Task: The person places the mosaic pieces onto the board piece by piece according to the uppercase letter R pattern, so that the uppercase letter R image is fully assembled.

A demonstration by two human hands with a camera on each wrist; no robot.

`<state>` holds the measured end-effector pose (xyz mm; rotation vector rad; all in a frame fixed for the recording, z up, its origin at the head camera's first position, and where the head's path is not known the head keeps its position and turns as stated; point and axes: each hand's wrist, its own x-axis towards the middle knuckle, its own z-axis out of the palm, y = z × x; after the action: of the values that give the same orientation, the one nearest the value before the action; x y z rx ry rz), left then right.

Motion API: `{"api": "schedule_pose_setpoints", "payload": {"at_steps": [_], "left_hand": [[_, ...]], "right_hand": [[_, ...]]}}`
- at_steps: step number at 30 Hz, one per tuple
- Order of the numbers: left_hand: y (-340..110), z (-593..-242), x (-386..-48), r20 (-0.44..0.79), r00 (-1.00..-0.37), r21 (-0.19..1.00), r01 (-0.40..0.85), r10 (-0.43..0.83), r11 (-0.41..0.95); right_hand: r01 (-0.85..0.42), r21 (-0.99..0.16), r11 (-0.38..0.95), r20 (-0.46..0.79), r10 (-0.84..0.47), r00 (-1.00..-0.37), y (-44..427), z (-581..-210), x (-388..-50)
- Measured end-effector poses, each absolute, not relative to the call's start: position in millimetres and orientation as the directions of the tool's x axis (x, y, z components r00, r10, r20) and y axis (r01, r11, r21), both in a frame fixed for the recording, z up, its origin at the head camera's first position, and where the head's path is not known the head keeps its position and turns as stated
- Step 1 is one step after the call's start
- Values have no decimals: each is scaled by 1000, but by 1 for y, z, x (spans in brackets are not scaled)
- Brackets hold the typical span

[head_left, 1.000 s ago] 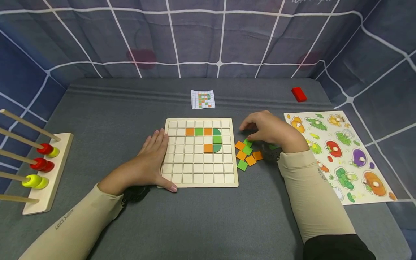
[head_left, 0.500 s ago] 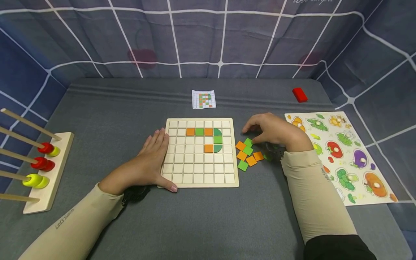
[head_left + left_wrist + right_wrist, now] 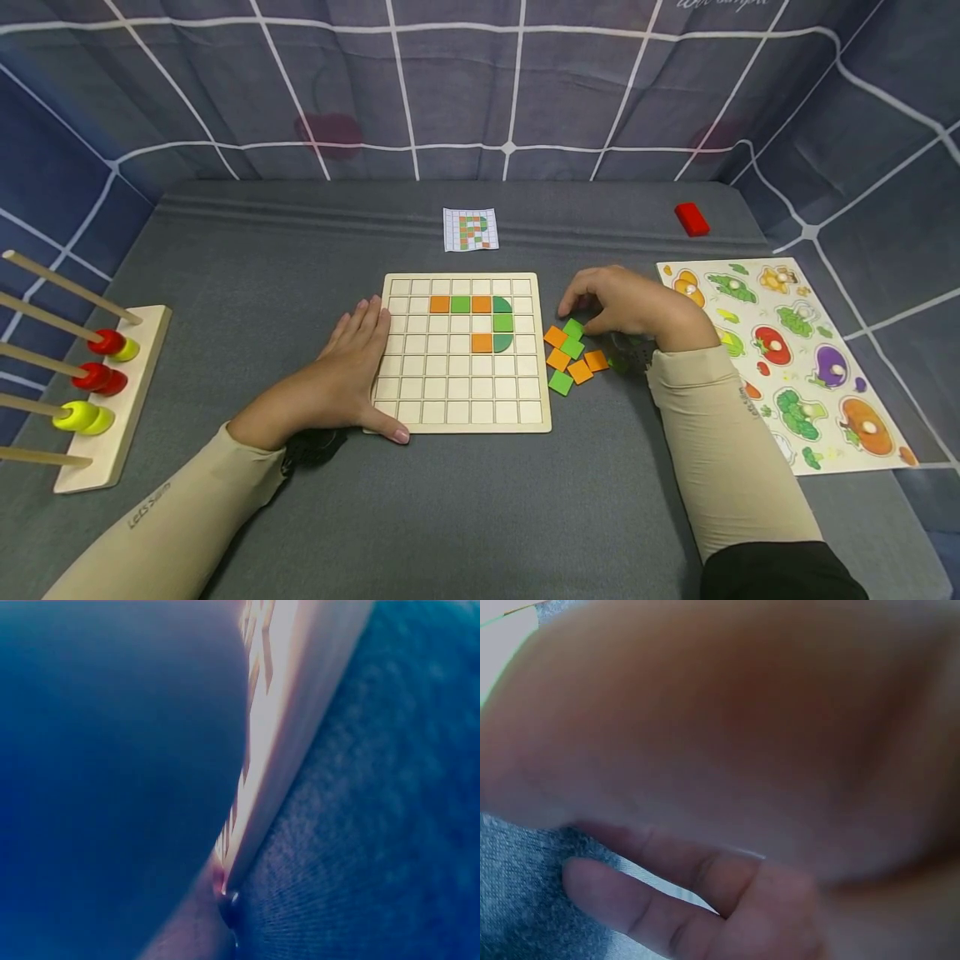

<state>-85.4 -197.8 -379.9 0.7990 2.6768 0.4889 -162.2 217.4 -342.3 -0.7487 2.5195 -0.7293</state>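
A square wooden grid board (image 3: pixel 435 389) lies in the middle of the table. Orange, green and dark-green rounded tiles sit in its upper cells, among them an orange tile (image 3: pixel 482 342). Flat with spread fingers, my left hand (image 3: pixel 348 358) rests along the board's left edge, thumb at the lower corner. My right hand (image 3: pixel 637 307) is bent over a loose pile of orange and green tiles beside the board. Its thumb and forefinger stand apart near a green tile (image 3: pixel 573 327). In the right wrist view the palm hides the fingertips.
A small pattern card (image 3: pixel 470 229) lies behind the board. A vegetable puzzle board (image 3: pixel 787 367) is at the right, and a red block (image 3: pixel 692 219) at the back right. Pegs with red and yellow beads rise from a wooden stand (image 3: pixel 142 367) on the left.
My right hand shifts slightly to the right, then lowers a little towards the tile pile. The left hand stays on the board, and the tiles on the grid look the same.
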Motion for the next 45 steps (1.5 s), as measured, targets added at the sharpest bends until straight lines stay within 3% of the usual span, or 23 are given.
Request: {"api": "schedule_pose_setpoints", "payload": {"at_steps": [20, 45], "left_hand": [[-198, -381, -88, -186, -796, 392, 477, 576, 787], [-198, -381, -86, -186, -800, 397, 471, 571, 788]], "right_hand": [[-447, -594, 669, -185, -654, -733, 210, -347, -165], [-466, -497, 732, -95, -580, -809, 202, -353, -165]]}}
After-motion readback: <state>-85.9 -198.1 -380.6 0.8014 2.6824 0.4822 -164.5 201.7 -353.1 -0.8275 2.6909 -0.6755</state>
